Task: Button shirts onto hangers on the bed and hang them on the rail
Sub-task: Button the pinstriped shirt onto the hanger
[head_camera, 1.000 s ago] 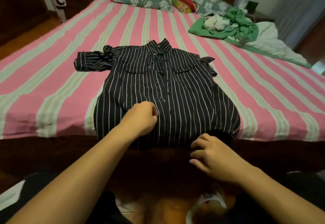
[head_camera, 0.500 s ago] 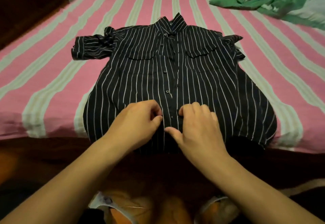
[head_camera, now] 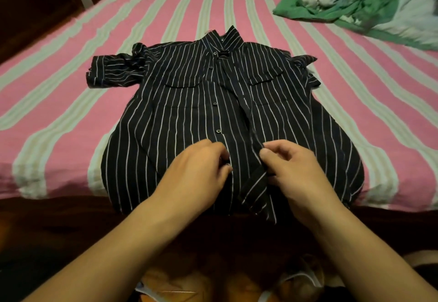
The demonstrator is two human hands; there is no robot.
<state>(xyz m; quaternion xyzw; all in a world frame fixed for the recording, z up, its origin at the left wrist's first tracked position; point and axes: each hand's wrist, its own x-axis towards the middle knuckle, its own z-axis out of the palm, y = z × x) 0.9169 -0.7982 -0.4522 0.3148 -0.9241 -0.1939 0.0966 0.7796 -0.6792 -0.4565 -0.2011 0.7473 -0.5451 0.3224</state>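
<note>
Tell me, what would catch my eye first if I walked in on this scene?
Most likely the black striped shirt, spread flat on the pink striped bed with its collar pointing away. Near its lower front, the left hand pinches one edge of the opening while the right hand holds the other edge lifted and folded back. A rumpled green cloth lies at the far right of the bed.

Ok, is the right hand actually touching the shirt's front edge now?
Touching. The head view shows the right hand pinching the folded-back front edge of the striped shirt, thumb and fingers closed on the cloth with no gap.
</note>
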